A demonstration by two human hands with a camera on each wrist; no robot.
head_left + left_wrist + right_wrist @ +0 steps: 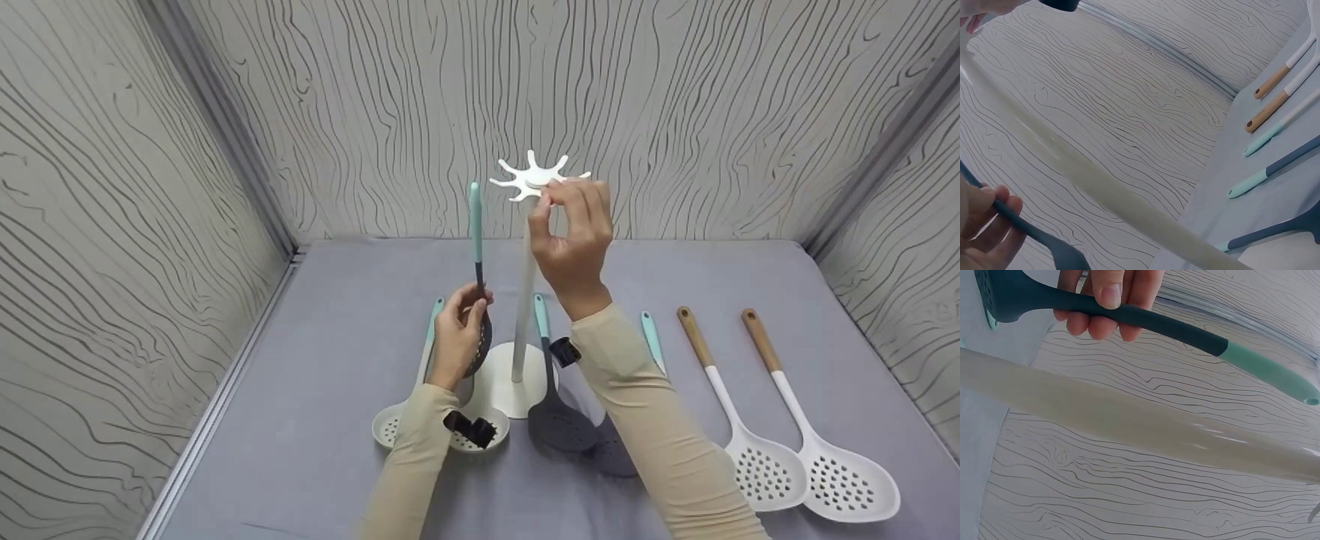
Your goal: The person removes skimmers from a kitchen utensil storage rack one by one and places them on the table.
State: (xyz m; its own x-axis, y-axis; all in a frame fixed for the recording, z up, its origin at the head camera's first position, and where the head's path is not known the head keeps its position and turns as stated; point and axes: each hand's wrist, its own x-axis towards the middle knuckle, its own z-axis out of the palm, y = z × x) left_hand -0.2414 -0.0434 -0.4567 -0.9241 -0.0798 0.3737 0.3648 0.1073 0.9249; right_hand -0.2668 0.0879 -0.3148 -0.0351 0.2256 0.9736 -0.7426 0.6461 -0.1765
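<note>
Upright in my left hand (459,337) is a dark slotted spoon (1162,323) with a mint handle end. The thumb and fingers grip its dark shaft, and the mint end points up, left of a white utensil stand (525,292). This stand has a round base (510,401), a pole and a star-shaped top of hooked arms (517,180). My right hand (576,244) is raised at that top, thumb and index finger pinching one of its arms. The spoon's perforated head is partly hidden behind the left hand in the head view.
On the grey cloth, two white slotted turners (847,480) with wooden handles lie at right. A dark slotted turner (562,427) lies by the base, overlapping another dark one (615,454). Pale slotted spoons (386,427) lie at left, partly under the left arm. Wood-grain panels (420,97) stand behind.
</note>
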